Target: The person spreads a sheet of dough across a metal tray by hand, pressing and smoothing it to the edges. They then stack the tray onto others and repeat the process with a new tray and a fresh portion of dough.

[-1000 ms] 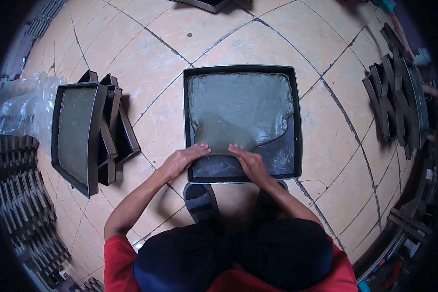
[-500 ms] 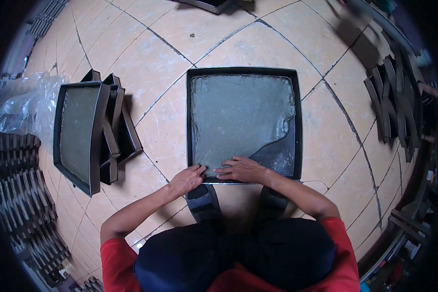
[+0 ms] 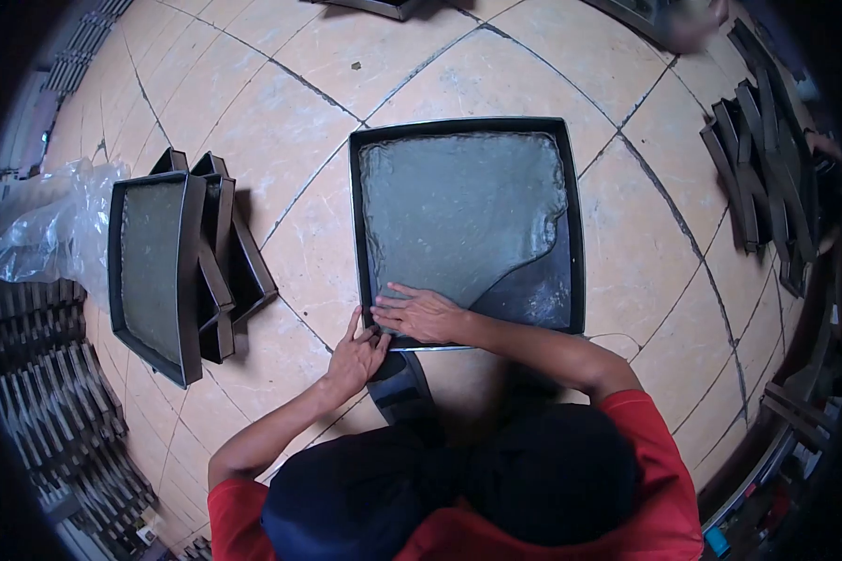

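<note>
A square dark metal tray (image 3: 578, 248) lies on the floor in front of me, with a flat sheet of grey-green dough (image 3: 458, 206) covering most of its bottom. Bare metal shows in the near right corner, where the dough ends in a curved edge. My right hand (image 3: 423, 315) rests flat on the dough near the near left corner, fingers stretched to the left. At that same corner my left hand (image 3: 354, 361) has its fingers apart, over the rim and close beside my right fingertips. Neither hand holds anything.
To the left stand stacked trays (image 3: 217, 252), the top one filled with similar dough (image 3: 152, 266), beside clear plastic sheeting (image 3: 47, 224). More trays (image 3: 758, 168) are stacked at the right, near another person's hand (image 3: 823, 145). Another tray (image 3: 384, 7) lies at the top edge.
My right hand has slid left and slightly away from me over the dough. My left hand has shifted back to the tray's corner, its fingers more spread. The view has turned slightly.
</note>
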The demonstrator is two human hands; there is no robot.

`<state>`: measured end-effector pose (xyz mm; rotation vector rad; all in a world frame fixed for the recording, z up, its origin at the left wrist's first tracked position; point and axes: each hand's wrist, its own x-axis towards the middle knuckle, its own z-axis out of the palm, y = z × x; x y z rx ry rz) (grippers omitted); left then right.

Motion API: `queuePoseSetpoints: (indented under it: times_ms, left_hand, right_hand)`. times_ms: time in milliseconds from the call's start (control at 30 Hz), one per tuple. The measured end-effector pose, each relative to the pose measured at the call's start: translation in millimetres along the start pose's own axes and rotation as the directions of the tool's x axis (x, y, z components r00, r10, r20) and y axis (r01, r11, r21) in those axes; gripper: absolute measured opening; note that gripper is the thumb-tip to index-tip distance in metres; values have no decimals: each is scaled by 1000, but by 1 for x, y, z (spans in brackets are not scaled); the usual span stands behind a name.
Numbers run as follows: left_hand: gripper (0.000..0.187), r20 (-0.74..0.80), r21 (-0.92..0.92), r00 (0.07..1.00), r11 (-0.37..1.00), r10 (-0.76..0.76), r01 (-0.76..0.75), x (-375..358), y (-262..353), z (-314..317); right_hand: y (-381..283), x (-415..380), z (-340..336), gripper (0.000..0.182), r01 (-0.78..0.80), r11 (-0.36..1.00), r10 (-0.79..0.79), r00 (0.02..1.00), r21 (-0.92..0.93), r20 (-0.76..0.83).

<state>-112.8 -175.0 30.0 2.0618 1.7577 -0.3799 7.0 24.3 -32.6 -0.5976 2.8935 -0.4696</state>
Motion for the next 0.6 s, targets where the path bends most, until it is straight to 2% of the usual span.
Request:
queuePoseSetpoints:
  times_ms: [100, 133, 200, 233, 300, 333, 400, 467, 533, 600]
  left_hand:
    - [40, -5, -24, 996, 996, -85, 85, 5, 2, -9]
    - [41, -86, 53, 993, 995, -77, 82, 3, 3, -9]
    - [42, 74, 165, 991, 981, -111, 97, 7, 2, -12]
    - [40, 156, 107, 980, 988, -127, 111, 11, -2, -29]
    - [36, 325, -13, 934, 987, -146, 158, 20, -3, -60]
    - [32, 235, -175, 956, 960, -175, 218, 30, -4, -63]
    - [26, 68, -498, 961, 825, -268, 265, 58, 0, -66]
    - [25, -142, -679, 919, 712, -367, 179, 98, 18, -68]
    - [26, -244, -721, 896, 687, -370, 87, 140, 32, -56]
    - [28, -284, -651, 904, 756, -320, 63, 167, 41, -44]
  right_hand:
    - [14, -5, 39, 49, 121, 992, -112, 977, 39, -184]
    - [15, -6, 19, 47, 109, 994, -107, 991, 20, -75]
    - [6, 0, -15, 44, 93, 996, -92, 987, -3, 130]
    - [6, -8, -5, 36, 135, 987, -117, 976, 87, -185]
    - [8, -44, 10, 30, 12, 987, 39, 948, 158, -315]
    - [13, -68, 14, 27, -47, 979, 119, 921, 199, -371]
    - [34, -121, 10, 25, -243, 926, 344, 860, 290, -376]
    - [41, -153, -14, 25, -402, 842, 529, 746, 360, -404]
    - [51, -165, -14, 24, -397, 860, 504, 764, 322, -403]
    - [61, -170, -17, 24, -387, 875, 479, 781, 292, -401]
